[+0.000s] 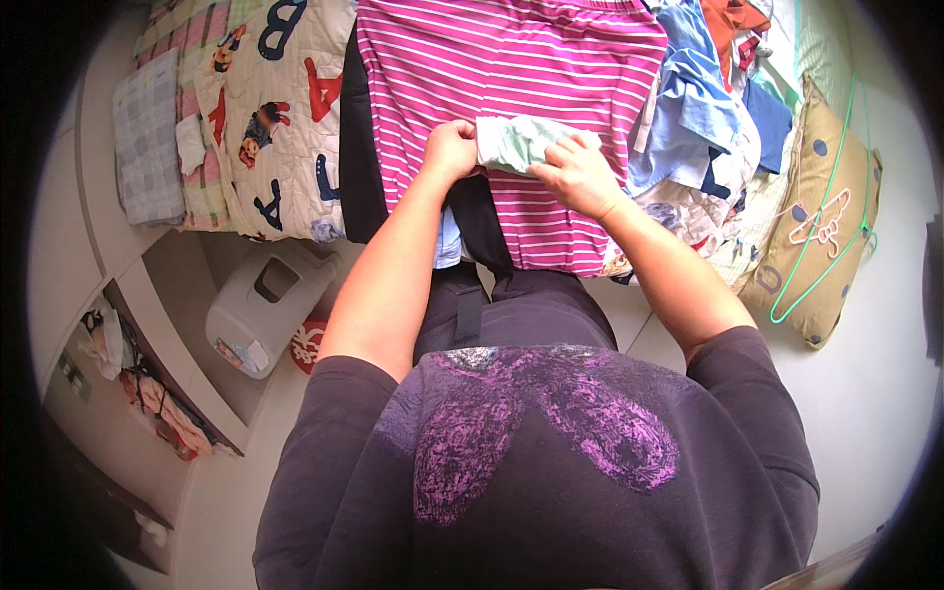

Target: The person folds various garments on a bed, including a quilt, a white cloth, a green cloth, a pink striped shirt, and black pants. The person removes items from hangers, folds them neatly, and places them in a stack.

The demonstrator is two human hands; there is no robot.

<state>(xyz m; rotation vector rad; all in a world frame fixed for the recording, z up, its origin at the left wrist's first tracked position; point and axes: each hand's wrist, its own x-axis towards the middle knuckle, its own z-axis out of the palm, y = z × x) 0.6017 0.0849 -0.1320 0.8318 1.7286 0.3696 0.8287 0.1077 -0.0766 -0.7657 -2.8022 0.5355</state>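
Between my two hands is a small pale green and white cloth point(520, 144), bunched into a short band. My left hand point(451, 151) pinches its left end with thumb and fingers. Over its right part, my right hand point(579, 173) grips the fabric with curled fingers. Beneath them, magenta shorts with white stripes point(509, 66) lie spread on the bed, waistband at the far side. Black fabric point(361, 140) shows under the shorts on the left and between the legs. The cloth's exact kind cannot be made out.
A patterned quilt point(287, 66) covers the bed. Folded grey checked fabric point(151, 140) lies at left, a blue shirt point(686, 110) and other clothes at right. A tan cushion point(826, 273) bears green hangers point(793, 295) and a pink hanger point(818, 228). Below left stands a grey plastic bin point(251, 332).
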